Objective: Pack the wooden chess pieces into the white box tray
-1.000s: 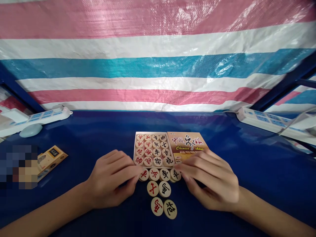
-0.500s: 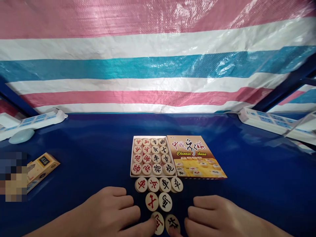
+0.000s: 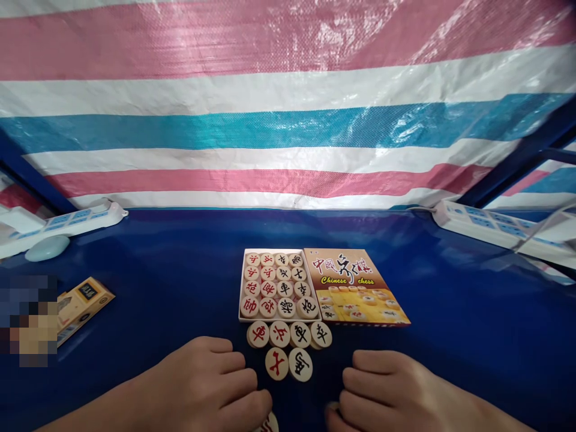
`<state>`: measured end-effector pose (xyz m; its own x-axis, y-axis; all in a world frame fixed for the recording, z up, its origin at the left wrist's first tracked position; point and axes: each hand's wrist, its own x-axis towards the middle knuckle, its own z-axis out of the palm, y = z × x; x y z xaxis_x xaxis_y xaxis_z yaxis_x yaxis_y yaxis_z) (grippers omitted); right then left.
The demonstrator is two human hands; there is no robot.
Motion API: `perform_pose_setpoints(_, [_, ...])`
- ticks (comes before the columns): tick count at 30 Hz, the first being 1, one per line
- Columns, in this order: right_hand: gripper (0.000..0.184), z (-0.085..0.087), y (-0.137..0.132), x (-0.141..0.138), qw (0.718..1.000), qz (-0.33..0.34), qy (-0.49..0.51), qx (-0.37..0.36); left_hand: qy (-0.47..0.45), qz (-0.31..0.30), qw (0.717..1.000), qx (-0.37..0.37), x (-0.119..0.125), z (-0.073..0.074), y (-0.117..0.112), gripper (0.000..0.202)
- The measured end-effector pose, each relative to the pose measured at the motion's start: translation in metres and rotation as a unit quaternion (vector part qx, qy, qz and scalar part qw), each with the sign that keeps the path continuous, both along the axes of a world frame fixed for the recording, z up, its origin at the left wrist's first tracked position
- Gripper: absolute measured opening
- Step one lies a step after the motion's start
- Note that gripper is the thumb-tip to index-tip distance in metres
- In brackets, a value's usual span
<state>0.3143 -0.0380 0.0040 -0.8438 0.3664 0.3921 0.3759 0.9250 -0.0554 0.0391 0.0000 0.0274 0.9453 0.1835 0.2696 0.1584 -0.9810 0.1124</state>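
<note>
My left hand point(image 3: 220, 384) is closed with its fingers curled over a red-marked Chinese chess piece point(image 3: 269, 423), only partly visible at the bottom edge. My right hand point(image 3: 378, 390) is closed too, and a small pale edge shows by its thumb; its black-marked piece is mostly hidden. Between the hands lie a red-marked piece point(image 3: 276, 363) and a black-marked piece point(image 3: 300, 364) side by side. Beyond them runs a row of stacked pieces point(image 3: 279, 334), red on the left and black on the right. Behind the row an open white box point(image 3: 241, 294) holds rows of pieces.
A printed Chinese chess lid point(image 3: 360, 282) adjoins the box on the right. To the left lie a small yellowish carton point(image 3: 85, 306) and a pale blue mouse point(image 3: 47, 247). White power strips point(image 3: 90, 222) point(image 3: 490, 225) sit at both rear sides. Striped sheeting point(image 3: 288, 132) hangs behind the blue table.
Both hands have drawn their fingers in, away from the middle. The nearest red-marked piece has shifted left and toward me under my left hand; the black-marked one has gone from its spot by my right.
</note>
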Motion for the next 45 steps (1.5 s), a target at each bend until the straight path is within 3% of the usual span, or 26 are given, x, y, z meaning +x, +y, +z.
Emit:
perform_pose_setpoints(7, [0.022,0.003,0.007,0.005,0.998,0.041,-0.052,-0.011,0.030,-0.010,0.999,-0.012,-0.002,-0.005,-0.003,0.032])
perform_pose_setpoints(11, [0.014,0.002,0.006,0.003,0.996,0.046,-0.068,-0.020,-0.002,-0.008,1.000,-0.027,-0.004,-0.011,-0.002,0.030])
perform_pose_setpoints(19, [0.010,0.006,0.004,0.000,0.998,0.035,0.051,0.008,-0.140,-0.006,0.990,-0.034,-0.009,-0.020,-0.006,0.020])
perform_pose_setpoints(24, [0.028,0.012,0.005,0.002,0.980,-0.043,0.182,0.071,-0.303,0.080,0.948,-0.045,0.008,-0.025,-0.009,0.022])
perform_pose_setpoints(29, [0.042,0.032,0.027,-0.020,0.978,-0.059,0.175,0.097,-0.433,0.107,0.895,-0.021,0.026,-0.016,0.016,0.040])
perform_pose_setpoints(34, [0.033,0.031,0.045,-0.033,0.968,-0.090,0.214,0.095,-0.441,0.134,0.887,-0.037,0.025,-0.016,0.033,0.042])
perform_pose_setpoints(41, [0.041,0.016,0.032,-0.021,0.960,-0.125,0.200,0.153,-0.390,0.101,0.914,-0.046,0.023,-0.016,0.030,0.042])
perform_pose_setpoints(45, [0.046,0.017,0.033,-0.022,0.962,-0.131,0.214,0.110,-0.382,0.117,0.917,-0.026,0.024,-0.013,0.030,0.040])
